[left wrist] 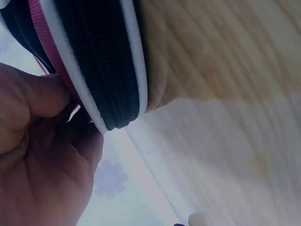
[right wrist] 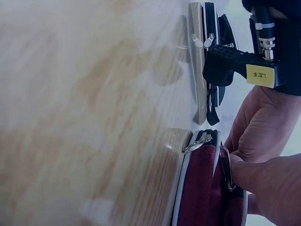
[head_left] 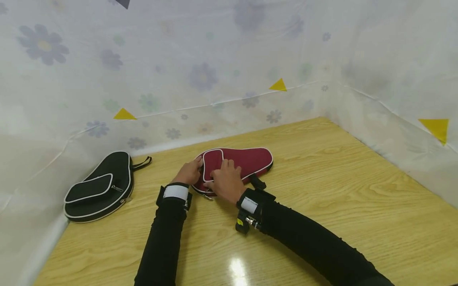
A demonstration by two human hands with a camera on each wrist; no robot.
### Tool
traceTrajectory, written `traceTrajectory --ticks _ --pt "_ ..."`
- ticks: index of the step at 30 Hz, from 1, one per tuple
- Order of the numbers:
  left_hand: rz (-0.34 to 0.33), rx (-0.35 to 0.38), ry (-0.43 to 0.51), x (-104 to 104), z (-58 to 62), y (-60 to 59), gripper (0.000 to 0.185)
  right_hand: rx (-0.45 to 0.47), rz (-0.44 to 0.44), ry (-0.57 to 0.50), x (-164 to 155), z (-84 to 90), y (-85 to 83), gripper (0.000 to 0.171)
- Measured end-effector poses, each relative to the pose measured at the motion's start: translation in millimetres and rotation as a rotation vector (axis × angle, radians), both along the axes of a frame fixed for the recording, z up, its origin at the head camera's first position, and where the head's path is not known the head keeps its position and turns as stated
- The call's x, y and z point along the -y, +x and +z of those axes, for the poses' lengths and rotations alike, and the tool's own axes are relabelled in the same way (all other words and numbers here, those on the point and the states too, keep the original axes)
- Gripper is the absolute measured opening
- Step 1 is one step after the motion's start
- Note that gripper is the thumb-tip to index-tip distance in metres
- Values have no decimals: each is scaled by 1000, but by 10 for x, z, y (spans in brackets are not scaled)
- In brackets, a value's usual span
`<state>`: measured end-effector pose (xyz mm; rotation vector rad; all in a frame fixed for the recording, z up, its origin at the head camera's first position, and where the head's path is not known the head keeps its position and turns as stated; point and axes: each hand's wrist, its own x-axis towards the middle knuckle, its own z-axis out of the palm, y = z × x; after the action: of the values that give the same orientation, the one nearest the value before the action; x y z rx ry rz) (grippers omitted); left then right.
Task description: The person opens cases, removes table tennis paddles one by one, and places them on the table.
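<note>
Near the back of the wooden worktop [head_left: 322, 190], flat on its side, lies the maroon racket case [head_left: 250, 161], white piping round the edge, small front pocket, black zip. Left hand [head_left: 187, 172] pinching the rounded end, thumb curled on the rim. Right hand [head_left: 226, 180] pressing on the pocket, fingertips nipping a metal zip pull [right wrist: 226, 168]. Risks from here: pull slipping from so light a pinch, zip snagging the piping on the curve, case skating across the glossy wood if the left grip eases. Black case [head_left: 98, 188] lying well apart, leftward.
</note>
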<state>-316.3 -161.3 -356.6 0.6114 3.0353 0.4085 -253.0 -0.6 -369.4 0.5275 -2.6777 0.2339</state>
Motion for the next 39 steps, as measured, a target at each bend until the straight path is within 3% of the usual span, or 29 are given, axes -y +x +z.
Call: traceTrajectory --ticks 6,9,14,18,21,24,27,31,35,39 --pt "28 60 13 0 31 10 50 10 16 23 -13 8 -43 47" --pt "22 71 -7 -8 71 49 46 67 45 5 -53 51 -72 54" --pt "-21 49 -57 4 227 250 28 194 17 -37 -77 88 -181 59" --pt "39 -19 -46 2 285 492 18 271 -50 -30 -67 60 -294 72" --pt "91 21 -16 29 231 657 21 324 -73 -30 -23 48 -361 84" --pt "96 128 35 29 145 783 26 367 -90 -41 29 70 -396 92" --pt "101 183 94 -56 76 864 33 403 -107 -45 25 139 -396 95" --pt "153 129 102 -170 14 916 32 436 -109 -34 24 209 -367 94" --pt "196 37 19 -224 0 921 22 444 -118 -31 28 238 -339 92" --pt "192 13 1 -197 1 899 15 443 -130 -34 46 249 -325 91"
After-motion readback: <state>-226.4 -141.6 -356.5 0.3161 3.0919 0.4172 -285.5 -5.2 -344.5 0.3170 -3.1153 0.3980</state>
